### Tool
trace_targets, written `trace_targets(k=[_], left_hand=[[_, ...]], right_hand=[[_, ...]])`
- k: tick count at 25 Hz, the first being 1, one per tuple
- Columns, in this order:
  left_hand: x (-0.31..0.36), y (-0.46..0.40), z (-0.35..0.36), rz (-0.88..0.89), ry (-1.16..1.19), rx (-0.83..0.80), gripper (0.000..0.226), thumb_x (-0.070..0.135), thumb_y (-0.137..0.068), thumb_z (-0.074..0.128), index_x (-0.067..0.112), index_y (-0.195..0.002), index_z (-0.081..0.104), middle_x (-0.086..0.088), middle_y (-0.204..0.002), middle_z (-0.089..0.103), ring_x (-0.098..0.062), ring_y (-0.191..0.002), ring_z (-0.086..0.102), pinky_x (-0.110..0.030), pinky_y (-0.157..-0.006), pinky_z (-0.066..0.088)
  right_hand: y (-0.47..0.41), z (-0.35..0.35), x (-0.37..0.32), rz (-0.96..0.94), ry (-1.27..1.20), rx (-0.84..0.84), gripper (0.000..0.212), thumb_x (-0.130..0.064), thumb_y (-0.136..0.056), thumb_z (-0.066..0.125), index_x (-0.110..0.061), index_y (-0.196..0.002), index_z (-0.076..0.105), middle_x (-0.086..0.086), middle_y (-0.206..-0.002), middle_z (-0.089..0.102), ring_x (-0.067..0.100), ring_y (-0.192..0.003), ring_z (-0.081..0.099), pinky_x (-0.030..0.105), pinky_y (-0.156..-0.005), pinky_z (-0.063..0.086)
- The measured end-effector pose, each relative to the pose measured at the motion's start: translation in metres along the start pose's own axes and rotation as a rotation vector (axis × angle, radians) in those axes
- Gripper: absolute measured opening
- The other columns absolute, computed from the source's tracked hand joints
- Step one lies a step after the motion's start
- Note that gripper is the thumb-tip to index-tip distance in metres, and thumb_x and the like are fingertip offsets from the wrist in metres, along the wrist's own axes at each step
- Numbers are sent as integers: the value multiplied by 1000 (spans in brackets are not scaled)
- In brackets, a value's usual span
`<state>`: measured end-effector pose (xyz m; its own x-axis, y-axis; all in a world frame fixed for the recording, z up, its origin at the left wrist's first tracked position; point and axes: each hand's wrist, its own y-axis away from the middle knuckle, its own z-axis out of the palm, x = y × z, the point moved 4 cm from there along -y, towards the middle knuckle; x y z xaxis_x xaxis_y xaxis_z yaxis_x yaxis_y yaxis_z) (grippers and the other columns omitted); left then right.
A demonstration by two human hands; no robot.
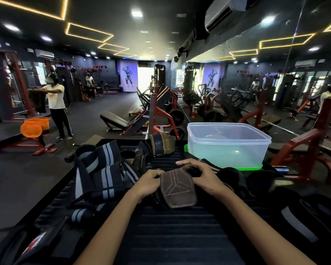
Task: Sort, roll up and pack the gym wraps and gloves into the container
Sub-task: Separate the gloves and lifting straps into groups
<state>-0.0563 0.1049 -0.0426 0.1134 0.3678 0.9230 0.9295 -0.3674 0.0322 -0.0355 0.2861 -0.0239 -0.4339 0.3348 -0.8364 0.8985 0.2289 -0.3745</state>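
Observation:
A brown leather grip pad (177,188) with white stitching lies on the black ribbed bench (170,236) in front of me. My left hand (148,183) pinches its left edge. My right hand (201,175) curls over its upper right end, where a dark strap is attached. A clear plastic container (227,144) stands open on a green lid (250,167) at the far right of the bench. Black wraps with grey stripes (101,169) lie in a heap on the left. A tan and black glove (161,143) sits behind them.
More dark wraps and straps (275,190) lie to the right of my hands. A black item with red and white lettering (36,245) lies at the near left. Red gym machines and a mirror wall surround the bench. A person (55,104) stands far left by an orange basket (35,126).

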Motion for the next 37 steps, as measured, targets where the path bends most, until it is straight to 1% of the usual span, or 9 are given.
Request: trace_targets(k=[2,4,7,11,13,16,21,31,37], left_hand=[[2,1,2,28,-19,-62,18,8,-92,62,10,-107,71,2,-106,70,-10,-101,64,-19,-91,48],[4,2,2,61,-94,-161,26,0,-87,64,13,-109,69,5,-100,68,-5,-95,62,-18,-90,48],[4,-1,-1,109,-208,-172,25,-3,-85,60,17,-96,70,-2,-96,68,-14,-92,63,-30,-91,49],[-1,-7,-9,173,-200,45,28,-3,-83,61,23,-89,67,-4,-90,65,-20,-86,61,-29,-81,48],[-2,-8,-13,165,-196,162,23,-6,-84,59,17,-88,63,-4,-84,58,-18,-80,53,-25,-74,43],[-3,-7,-13,135,-216,248,17,-3,-86,57,13,-87,63,0,-82,59,-13,-76,52,-19,-67,39],[-2,-8,-10,115,-243,196,25,0,-84,64,23,-78,56,6,-77,54,-7,-72,49,-7,-58,36],[8,0,-7,227,-423,209,18,-9,-86,49,5,-91,60,5,-74,52,-5,-65,44,-11,-60,36],[13,3,-8,275,-402,303,23,-6,-89,48,14,-84,58,3,-77,60,-10,-66,51,-23,-63,41]], right_hand=[[0,2,-6,0,-117,72,17,-12,-89,65,-20,-78,75,-4,-79,72,8,-75,67,22,-71,50],[-1,-1,-7,25,-166,153,37,-24,-92,62,-18,-56,65,-3,-60,63,11,-59,58,25,-64,45],[0,0,-12,4,-41,57,31,-29,-92,63,-10,-67,66,2,-69,67,13,-68,63,28,-71,50],[-1,-2,-6,0,68,35,27,-36,-94,59,-13,-85,70,3,-83,70,18,-83,66,37,-81,51],[-2,-5,-1,29,45,17,11,-24,-92,64,-15,-95,70,2,-94,71,18,-92,66,33,-87,50],[-1,-5,7,55,0,-40,22,-6,-87,69,-11,-108,64,0,-109,69,10,-104,64,22,-94,48],[0,-8,17,68,157,74,25,-12,-81,75,-20,-100,61,-8,-103,66,10,-104,61,26,-95,45],[-1,-14,8,67,292,153,26,-15,-79,75,-32,-91,59,-17,-95,68,5,-98,63,40,-93,49],[-2,-16,3,31,315,182,27,-19,-81,75,-37,-95,60,-21,-102,68,1,-107,61,44,-96,49]])
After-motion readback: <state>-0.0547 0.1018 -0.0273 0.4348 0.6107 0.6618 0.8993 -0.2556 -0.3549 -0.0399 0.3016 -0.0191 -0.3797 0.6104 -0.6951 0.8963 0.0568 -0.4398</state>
